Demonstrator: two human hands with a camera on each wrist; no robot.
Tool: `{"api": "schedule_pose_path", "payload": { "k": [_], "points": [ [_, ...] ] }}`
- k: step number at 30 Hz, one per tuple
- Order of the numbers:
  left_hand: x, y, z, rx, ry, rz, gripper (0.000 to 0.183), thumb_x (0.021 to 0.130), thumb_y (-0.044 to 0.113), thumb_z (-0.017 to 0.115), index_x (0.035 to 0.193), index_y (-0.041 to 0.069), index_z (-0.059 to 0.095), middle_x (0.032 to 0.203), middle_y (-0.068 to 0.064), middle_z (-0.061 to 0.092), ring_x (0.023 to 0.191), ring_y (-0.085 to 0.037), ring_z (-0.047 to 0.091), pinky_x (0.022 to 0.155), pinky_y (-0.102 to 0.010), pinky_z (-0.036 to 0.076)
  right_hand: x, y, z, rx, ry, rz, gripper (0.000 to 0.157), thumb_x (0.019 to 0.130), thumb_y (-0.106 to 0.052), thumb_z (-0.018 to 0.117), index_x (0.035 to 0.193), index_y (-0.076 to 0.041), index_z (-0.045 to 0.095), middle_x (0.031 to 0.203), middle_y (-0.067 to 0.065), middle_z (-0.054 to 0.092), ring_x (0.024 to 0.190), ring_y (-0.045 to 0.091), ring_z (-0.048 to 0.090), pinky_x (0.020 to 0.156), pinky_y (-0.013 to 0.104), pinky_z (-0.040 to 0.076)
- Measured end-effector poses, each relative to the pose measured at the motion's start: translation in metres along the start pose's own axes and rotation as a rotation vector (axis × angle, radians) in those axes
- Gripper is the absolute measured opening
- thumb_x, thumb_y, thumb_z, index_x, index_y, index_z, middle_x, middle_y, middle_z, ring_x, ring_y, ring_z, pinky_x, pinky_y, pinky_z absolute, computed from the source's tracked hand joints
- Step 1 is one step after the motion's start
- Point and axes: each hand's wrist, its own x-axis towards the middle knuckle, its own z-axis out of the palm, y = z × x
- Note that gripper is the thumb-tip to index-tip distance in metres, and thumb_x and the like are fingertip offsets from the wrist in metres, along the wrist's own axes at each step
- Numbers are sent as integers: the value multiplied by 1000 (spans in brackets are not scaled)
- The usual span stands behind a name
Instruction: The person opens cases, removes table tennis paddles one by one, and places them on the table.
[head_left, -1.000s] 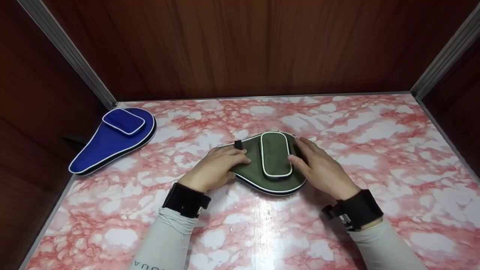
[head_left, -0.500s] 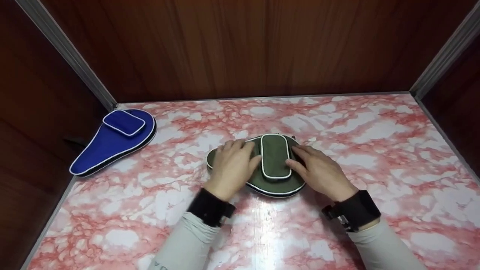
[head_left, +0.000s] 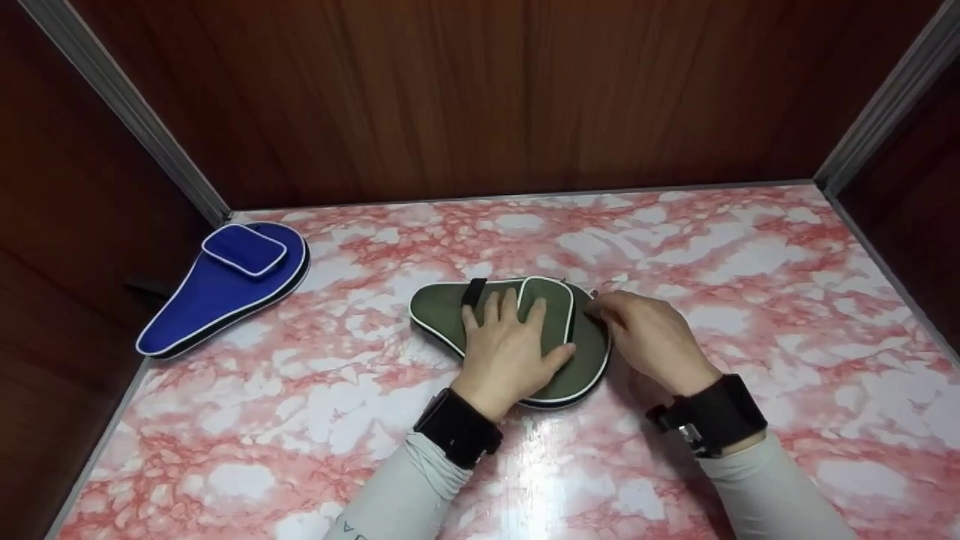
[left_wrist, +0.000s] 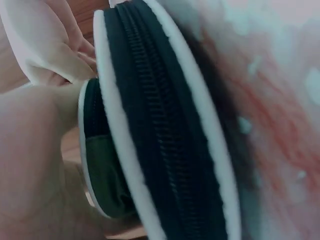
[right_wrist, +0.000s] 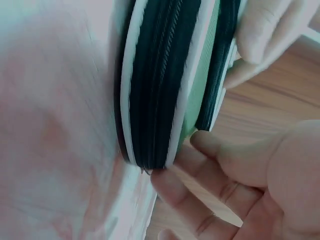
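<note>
An olive-green table tennis bat case (head_left: pixel 442 304) with white piping lies flat, its narrow end to the left. My left hand (head_left: pixel 506 356) rests on it with fingers spread, covering part of its raised pocket (head_left: pixel 555 300). My right hand (head_left: pixel 652 334) is at the rounded right end, fingers bent towards the far edge. In the right wrist view, a fingertip is right at a small zipper pull (right_wrist: pixel 146 171) and the thumb lies by the green fabric; I cannot tell whether anything is pinched. A black zipper (left_wrist: pixel 160 125) runs along the case's side.
A blue bat case (head_left: pixel 232 300) with white piping lies at the left edge of the red-and-white marbled table (head_left: pixel 750 315). Dark wood panels (head_left: pixel 510 97) rise behind and on both sides, with grey metal strips (head_left: pixel 142 120) at the corners.
My left hand has moved right, from the case's narrow part onto its pocket. The right hand's fingers have gone from lying straight on the case to bending at its edge.
</note>
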Motion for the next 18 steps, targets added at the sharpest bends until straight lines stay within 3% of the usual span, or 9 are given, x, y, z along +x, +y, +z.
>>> {"api": "schedule_pose_path", "payload": {
  "k": [4,10,15,18],
  "points": [
    [-1,-10,3,-51,-80,26,80,104,70,59,165,18,54,169,-25,42,159,-49,35,120,-82,23,2,5,-5,33,-16,42,26,109,-3,61,130,-6,77,118,13,79,115,38,73,98,62,54],
    [-3,-27,1,-53,-143,109,77,106,66,55,168,20,49,174,-23,36,162,-49,28,122,-82,15,4,18,-5,-32,-28,4,32,107,-3,65,138,0,73,133,22,72,126,48,63,104,66,49],
    [-5,-36,-1,-65,-147,175,75,106,62,57,168,21,49,174,-22,35,162,-48,27,122,-81,16,7,22,-1,-40,-111,-16,32,104,-7,71,135,-4,76,124,17,73,115,40,65,100,62,50],
    [-5,-38,-1,-84,-151,192,74,105,60,58,168,22,50,174,-21,35,163,-47,27,123,-80,16,8,21,2,-53,-124,-37,24,102,-8,74,125,-8,81,113,11,72,106,34,65,93,58,52]
  ]
}}
